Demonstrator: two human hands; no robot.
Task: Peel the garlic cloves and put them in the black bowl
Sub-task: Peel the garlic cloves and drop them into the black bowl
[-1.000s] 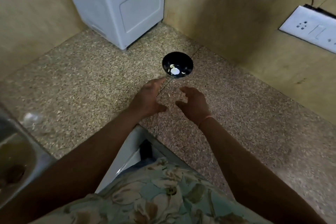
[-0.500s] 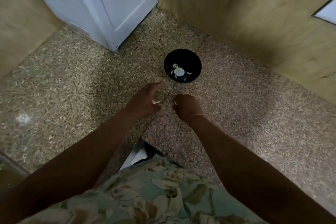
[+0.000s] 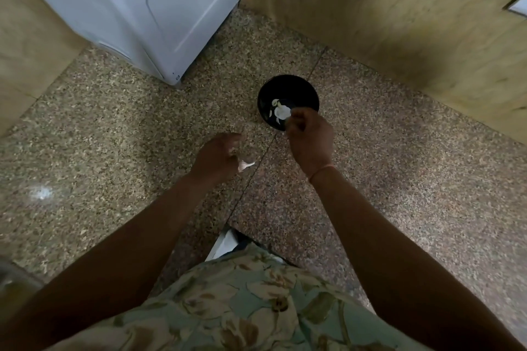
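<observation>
My right hand (image 3: pixel 309 139), curled on I cannot tell what, hovers over the black bowl's (image 3: pixel 296 88) near rim. My left hand (image 3: pixel 218 157), near-left of it, pinches a garlic clove (image 3: pixel 245 165).

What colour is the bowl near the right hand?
The bowl is black, with white garlic inside; head view.

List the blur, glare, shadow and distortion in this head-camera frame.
Head view: motion blur smears the left hand holding its pale garlic clove; the right hand at the round black bowl is softer too; a white glare spot sits on the speckled granite counter; a dark shadow stains the beige wall; wide-angle bending bows the white appliance.
</observation>
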